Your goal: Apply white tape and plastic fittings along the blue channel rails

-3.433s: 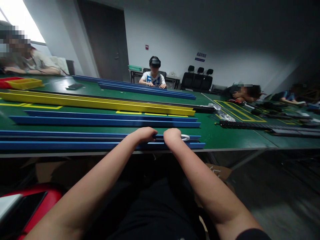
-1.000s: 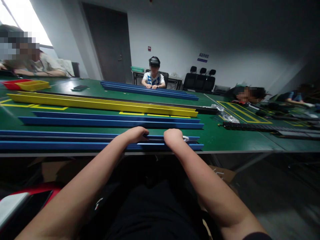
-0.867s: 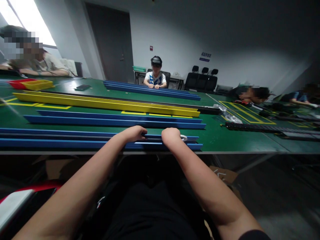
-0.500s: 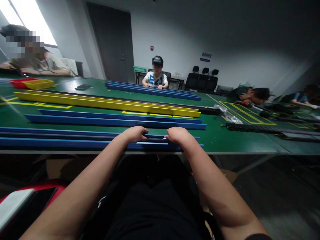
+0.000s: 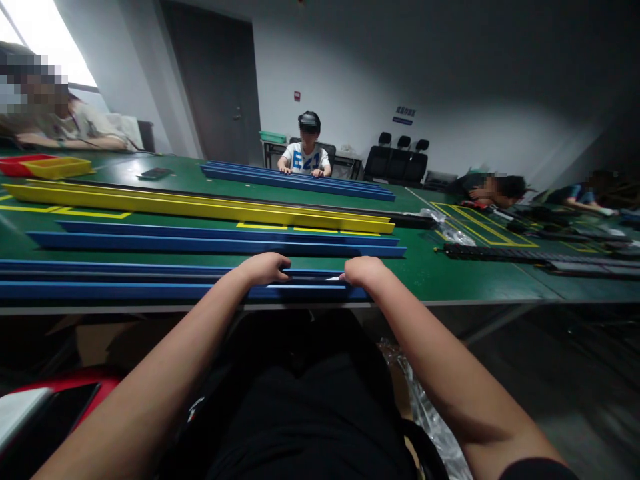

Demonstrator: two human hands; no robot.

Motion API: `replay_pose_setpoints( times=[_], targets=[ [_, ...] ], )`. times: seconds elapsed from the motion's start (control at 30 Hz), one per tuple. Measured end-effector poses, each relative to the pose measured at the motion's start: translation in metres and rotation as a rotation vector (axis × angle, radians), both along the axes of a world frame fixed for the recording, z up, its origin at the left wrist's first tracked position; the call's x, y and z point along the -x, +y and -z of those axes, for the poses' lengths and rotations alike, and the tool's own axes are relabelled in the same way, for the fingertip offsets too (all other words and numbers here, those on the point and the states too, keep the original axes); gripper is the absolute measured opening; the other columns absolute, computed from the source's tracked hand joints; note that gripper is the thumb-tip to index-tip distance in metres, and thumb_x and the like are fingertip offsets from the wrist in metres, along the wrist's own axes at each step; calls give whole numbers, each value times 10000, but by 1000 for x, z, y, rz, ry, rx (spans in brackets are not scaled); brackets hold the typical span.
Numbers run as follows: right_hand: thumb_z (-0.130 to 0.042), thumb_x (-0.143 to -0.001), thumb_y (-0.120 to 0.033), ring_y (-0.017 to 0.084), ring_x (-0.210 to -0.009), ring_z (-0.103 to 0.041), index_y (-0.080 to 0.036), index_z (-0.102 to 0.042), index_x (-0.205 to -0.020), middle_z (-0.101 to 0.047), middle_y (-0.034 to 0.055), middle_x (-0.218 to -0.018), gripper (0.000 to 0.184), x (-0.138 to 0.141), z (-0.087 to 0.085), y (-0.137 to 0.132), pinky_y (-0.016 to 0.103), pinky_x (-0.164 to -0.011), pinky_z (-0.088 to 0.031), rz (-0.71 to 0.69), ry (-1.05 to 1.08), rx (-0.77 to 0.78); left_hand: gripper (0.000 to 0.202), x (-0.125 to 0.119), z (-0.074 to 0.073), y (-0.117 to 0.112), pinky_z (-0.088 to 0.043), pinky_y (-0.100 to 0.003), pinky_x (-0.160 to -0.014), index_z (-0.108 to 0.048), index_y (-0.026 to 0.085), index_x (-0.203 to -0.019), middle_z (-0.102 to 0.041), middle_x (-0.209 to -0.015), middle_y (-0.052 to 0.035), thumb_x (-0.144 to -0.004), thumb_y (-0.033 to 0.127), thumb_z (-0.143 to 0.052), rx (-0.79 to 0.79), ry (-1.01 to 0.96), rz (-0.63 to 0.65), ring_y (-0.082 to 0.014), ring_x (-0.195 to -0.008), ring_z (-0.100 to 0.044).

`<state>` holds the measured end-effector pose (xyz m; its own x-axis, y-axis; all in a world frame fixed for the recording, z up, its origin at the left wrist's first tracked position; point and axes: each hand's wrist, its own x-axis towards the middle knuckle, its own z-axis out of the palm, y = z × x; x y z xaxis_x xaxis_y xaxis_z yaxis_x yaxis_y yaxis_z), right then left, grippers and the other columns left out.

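Observation:
A long blue channel [image 5: 150, 289] lies along the table's front edge, its two raised walls running left to right. My left hand [image 5: 265, 268] is over this channel, fingers curled down and thumb towards the middle; what they close on is hidden. At the channel's right end, my right hand [image 5: 364, 272] is closed, fingertips pointing down and inward. A thin white strip [image 5: 333, 279] shows right at its fingertips, apparently pinched there. Between both hands, the inside of the channel looks dark, and a bright line runs along its near wall.
Behind it lie another blue channel [image 5: 215, 245], a long yellow channel [image 5: 200, 203] and more blue channels [image 5: 300, 181]. A person [image 5: 306, 157] sits across the green table [image 5: 440, 283]. Red and yellow trays [image 5: 65, 168] stand far left, black slatted parts [image 5: 500, 255] right.
The gap between my hands has widened, my right hand shifting to the right along the channel. The whole view has turned slightly, so the table's contents appear further left.

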<state>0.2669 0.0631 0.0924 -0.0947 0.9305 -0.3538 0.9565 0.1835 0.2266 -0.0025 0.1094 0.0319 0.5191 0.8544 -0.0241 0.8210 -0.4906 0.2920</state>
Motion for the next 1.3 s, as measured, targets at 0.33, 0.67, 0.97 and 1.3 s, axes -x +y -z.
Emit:
replay_pose_setpoints(
  times=[0.33,0.67,0.97,1.3],
  targets=[
    [-596,-886,-421,317,-1158,-624,-137,-719,-1167,-653,204,-1252,419,4,11,-1,417,-953,-498,76,18,-66,252,-1,-2,-2,-295,-277,-549,-651,252,-785,-613,-677,18,-719,492,-613,-9,22,-12,-150,-588,-488],
    [-531,-879,-186,288,-1119,-656,-126,-723,-1151,-672,219,-1201,338,11,17,-5,406,-916,-522,152,29,-111,243,-1,-2,-3,-276,-277,-534,-628,244,-761,-591,-652,22,-717,483,-613,-11,11,-2,-142,-563,-464],
    [-523,-873,-152,289,-1127,-654,-117,-719,-1155,-664,234,-1204,345,15,14,-8,399,-913,-527,201,51,-117,251,-1,-3,-3,-271,-273,-534,-605,245,-744,-597,-650,17,-712,494,-611,-17,15,-7,-143,-566,-473],
    [-520,-880,-170,291,-1126,-654,-91,-705,-1178,-661,256,-1191,359,17,15,-9,390,-909,-531,216,71,-110,242,-9,-2,1,-318,-269,-559,-641,240,-791,-655,-726,-14,-692,459,-610,-9,70,-12,-165,-628,-535]
  ],
)
